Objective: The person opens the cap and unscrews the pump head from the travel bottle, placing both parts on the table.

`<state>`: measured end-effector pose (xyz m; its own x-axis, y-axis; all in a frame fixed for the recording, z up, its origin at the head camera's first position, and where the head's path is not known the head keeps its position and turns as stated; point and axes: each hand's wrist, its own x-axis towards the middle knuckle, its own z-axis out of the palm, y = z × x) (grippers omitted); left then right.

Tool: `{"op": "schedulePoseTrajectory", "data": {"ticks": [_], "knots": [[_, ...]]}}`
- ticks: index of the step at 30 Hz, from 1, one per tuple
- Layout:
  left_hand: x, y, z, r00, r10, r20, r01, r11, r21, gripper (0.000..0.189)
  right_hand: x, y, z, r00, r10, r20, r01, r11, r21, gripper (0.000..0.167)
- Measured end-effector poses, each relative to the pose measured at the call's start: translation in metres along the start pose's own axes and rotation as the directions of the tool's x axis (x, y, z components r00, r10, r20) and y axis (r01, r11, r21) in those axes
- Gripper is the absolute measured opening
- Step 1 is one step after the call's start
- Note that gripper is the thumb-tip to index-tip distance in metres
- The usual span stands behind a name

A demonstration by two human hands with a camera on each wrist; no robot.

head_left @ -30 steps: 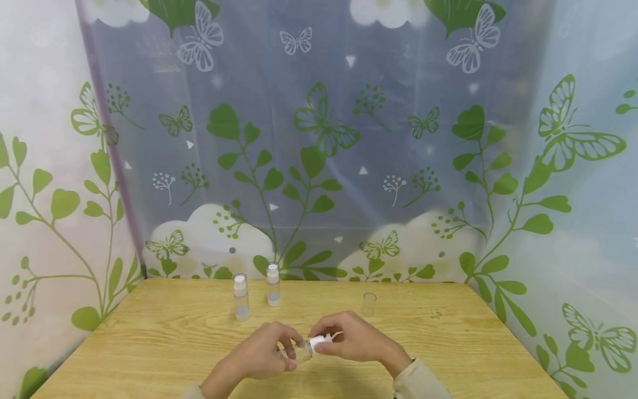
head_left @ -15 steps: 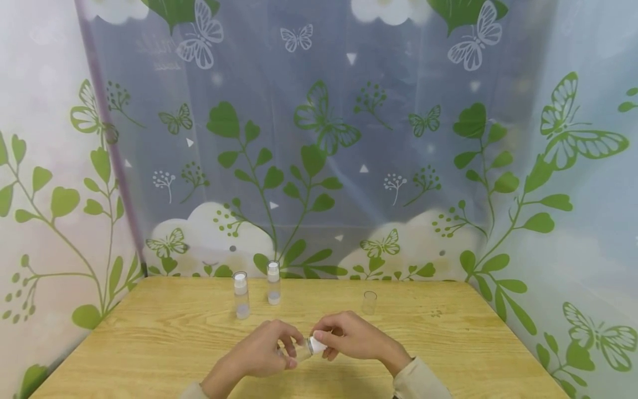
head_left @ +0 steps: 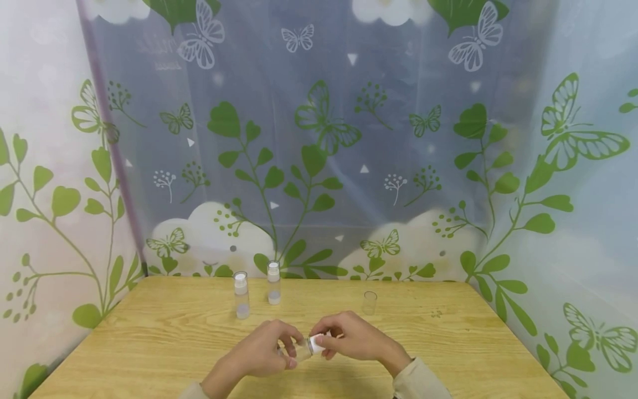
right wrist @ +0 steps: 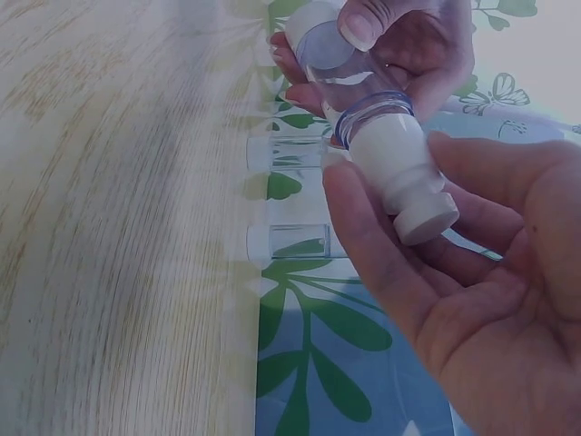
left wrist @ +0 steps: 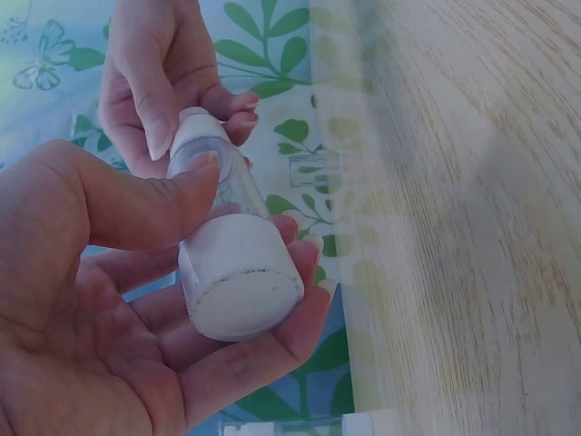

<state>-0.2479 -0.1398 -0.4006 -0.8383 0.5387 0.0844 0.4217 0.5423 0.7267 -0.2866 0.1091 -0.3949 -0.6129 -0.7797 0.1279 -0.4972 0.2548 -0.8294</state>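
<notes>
Butterfly-printed curtains around a wood-grain table suggest a booth.

A pale wood-grain table reaches back to a blue-gray printed sheet covering the far side, patterned with green leaves, butterflies and white clouds. Lighter panels in matching print flank it at left and right, a purplish strip edging the left corner, under soft light.
</notes>
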Motion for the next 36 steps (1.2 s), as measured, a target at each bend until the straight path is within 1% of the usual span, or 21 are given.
{"op": "schedulePoseTrajectory", "data": {"ticks": [8, 17, 27, 36], "knots": [[0.0002, 0.0002, 0.0002, 1.0, 0.006, -0.003, -0.006, 1.0, -0.001, 0.032, 0.0005, 0.0004, 0.0001, 1.0, -0.004, -0.012, 0.003, 1.0, -0.022, 0.021], [-0.0004, 0.0015, -0.0001, 1.0, 0.008, -0.003, -0.008, 1.0, 0.0, 0.033, -0.001, -0.0018, -0.0005, 0.999, 0.025, -0.036, -0.026, 0.998, -0.053, 0.02], [-0.0005, 0.0014, -0.0003, 1.0, -0.005, 0.003, 0.005, 1.0, -0.011, 0.033, -0.0011, -0.0022, -0.0005, 0.999, 0.019, -0.035, -0.021, 0.998, -0.057, 0.021], [-0.0001, -0.0002, 0.0, 1.0, 0.005, 0.004, -0.005, 1.0, 0.001, 0.033, -0.0018, -0.0019, -0.0014, 0.999, 0.032, -0.026, -0.033, 0.997, -0.062, 0.023]]}}
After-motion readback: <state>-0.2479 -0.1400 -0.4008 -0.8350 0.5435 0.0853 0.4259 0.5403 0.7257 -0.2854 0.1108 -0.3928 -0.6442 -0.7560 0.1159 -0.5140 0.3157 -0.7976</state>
